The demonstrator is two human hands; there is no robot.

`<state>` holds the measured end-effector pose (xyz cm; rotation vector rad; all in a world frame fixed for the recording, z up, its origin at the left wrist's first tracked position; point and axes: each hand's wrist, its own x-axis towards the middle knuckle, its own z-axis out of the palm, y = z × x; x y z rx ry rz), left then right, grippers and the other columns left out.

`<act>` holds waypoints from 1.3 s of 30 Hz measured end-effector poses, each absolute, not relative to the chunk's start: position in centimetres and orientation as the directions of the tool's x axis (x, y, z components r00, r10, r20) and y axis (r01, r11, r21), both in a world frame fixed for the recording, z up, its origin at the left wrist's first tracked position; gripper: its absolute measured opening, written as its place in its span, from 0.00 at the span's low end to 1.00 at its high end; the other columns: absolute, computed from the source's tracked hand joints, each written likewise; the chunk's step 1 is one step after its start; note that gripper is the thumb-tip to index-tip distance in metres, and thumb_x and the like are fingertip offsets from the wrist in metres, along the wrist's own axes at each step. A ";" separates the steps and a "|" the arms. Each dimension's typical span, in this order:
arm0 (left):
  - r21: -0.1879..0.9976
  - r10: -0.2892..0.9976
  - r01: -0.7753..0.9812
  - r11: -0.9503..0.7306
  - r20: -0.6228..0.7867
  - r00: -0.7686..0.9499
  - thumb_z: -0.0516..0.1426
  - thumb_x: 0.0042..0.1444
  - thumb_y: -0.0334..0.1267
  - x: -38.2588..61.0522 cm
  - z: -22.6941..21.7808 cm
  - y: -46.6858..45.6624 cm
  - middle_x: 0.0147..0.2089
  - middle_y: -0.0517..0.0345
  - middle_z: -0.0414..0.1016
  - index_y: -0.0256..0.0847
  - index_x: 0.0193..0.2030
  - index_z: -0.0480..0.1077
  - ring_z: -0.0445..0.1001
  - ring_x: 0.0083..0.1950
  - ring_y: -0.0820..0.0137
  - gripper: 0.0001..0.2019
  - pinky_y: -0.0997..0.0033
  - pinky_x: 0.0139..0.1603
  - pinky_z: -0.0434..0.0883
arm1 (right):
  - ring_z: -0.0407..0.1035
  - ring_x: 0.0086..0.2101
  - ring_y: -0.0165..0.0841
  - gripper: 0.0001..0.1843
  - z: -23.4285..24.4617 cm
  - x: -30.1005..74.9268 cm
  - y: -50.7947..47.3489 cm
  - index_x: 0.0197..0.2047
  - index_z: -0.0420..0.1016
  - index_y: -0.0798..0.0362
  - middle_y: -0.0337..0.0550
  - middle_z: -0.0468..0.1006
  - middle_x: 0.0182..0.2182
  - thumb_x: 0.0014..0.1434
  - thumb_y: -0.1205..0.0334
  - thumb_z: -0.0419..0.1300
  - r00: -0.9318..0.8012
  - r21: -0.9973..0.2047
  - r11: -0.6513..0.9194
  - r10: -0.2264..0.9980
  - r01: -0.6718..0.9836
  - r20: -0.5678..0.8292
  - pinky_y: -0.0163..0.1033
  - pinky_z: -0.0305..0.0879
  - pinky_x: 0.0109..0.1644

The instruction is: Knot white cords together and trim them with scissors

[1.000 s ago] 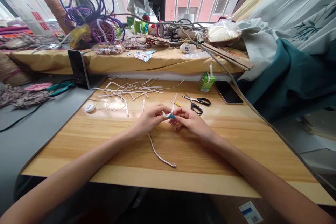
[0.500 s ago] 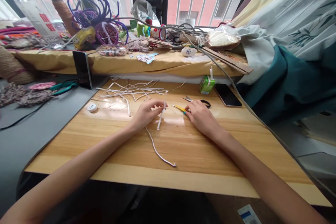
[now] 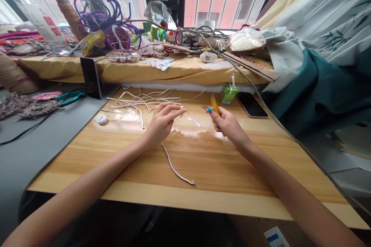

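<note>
My left hand [image 3: 164, 121] is closed, pinching a short white cord [image 3: 193, 120] between thumb and fingertips above the table. One end of it points right, toward my other hand. A longer white cord [image 3: 174, 168] trails from beneath my left wrist and curves toward the front edge. My right hand [image 3: 227, 123] is wrapped round yellow tweezers [image 3: 215, 104], raised with their tips up and blurred by motion. Behind those fingers lie scissors [image 3: 204, 107], mostly hidden. Several loose white cords [image 3: 136, 100] are heaped at the back left of the wooden table [image 3: 232, 177].
A round white lid-like disc [image 3: 101, 119] lies on the left. At the back right stand a green drink carton [image 3: 228, 93] and a phone [image 3: 251, 105]. Another phone [image 3: 91, 77] leans upright against the cluttered ledge [image 3: 179, 72]. A long grey cable [image 3: 255, 90] runs down the right side.
My right hand has lifted the yellow tweezers off the table and turned them upright. The short white cord in my left hand has swung from near vertical to pointing right.
</note>
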<state>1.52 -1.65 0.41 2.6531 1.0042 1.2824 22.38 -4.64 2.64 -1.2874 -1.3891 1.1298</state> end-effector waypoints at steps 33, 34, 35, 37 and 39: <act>0.949 0.930 -0.165 0.267 -0.209 0.302 0.57 0.46 0.34 3.2 0.7 -3.3 0.25 0.55 0.72 0.32 0.27 0.68 0.69 0.24 0.77 0.06 0.78 0.28 0.68 | 0.66 0.35 0.33 0.13 1.5 21.2 -6.0 0.42 0.68 0.55 0.48 0.72 0.35 0.59 0.62 0.46 -0.449 -0.414 0.587 0.805 0.695 0.387 0.36 0.61 0.38; 0.945 0.932 -0.177 0.274 -0.215 0.293 0.57 0.46 0.34 3.1 0.7 -3.2 0.25 0.54 0.72 0.31 0.28 0.68 0.69 0.24 0.77 0.06 0.78 0.28 0.68 | 0.66 0.34 0.33 0.14 1.4 21.7 -5.7 0.44 0.68 0.55 0.48 0.72 0.35 0.59 0.63 0.45 -0.481 -0.342 0.610 0.783 0.714 0.393 0.37 0.62 0.38; 0.943 0.933 -0.183 0.278 -0.220 0.286 0.58 0.45 0.34 3.0 0.7 -3.2 0.25 0.54 0.72 0.31 0.28 0.68 0.69 0.24 0.77 0.06 0.78 0.28 0.68 | 0.67 0.35 0.33 0.15 1.4 22.2 -5.5 0.46 0.68 0.55 0.49 0.72 0.36 0.59 0.64 0.45 -0.516 -0.280 0.633 0.762 0.722 0.392 0.36 0.62 0.38; 0.942 0.934 -0.189 0.279 -0.220 0.283 0.58 0.45 0.34 3.0 0.7 -3.1 0.24 0.54 0.73 0.30 0.28 0.69 0.70 0.24 0.77 0.06 0.77 0.29 0.69 | 0.66 0.35 0.32 0.18 1.5 22.8 -5.2 0.51 0.65 0.53 0.48 0.72 0.37 0.59 0.68 0.44 -0.589 -0.155 0.679 0.710 0.717 0.386 0.35 0.61 0.38; 0.941 0.931 -0.192 0.279 -0.217 0.293 0.58 0.46 0.33 3.0 0.7 -3.0 0.25 0.54 0.73 0.30 0.28 0.70 0.71 0.25 0.76 0.06 0.77 0.30 0.70 | 0.66 0.33 0.30 0.23 1.7 23.1 -5.2 0.55 0.60 0.49 0.45 0.72 0.36 0.58 0.72 0.42 -0.652 -0.032 0.706 0.669 0.707 0.357 0.33 0.60 0.34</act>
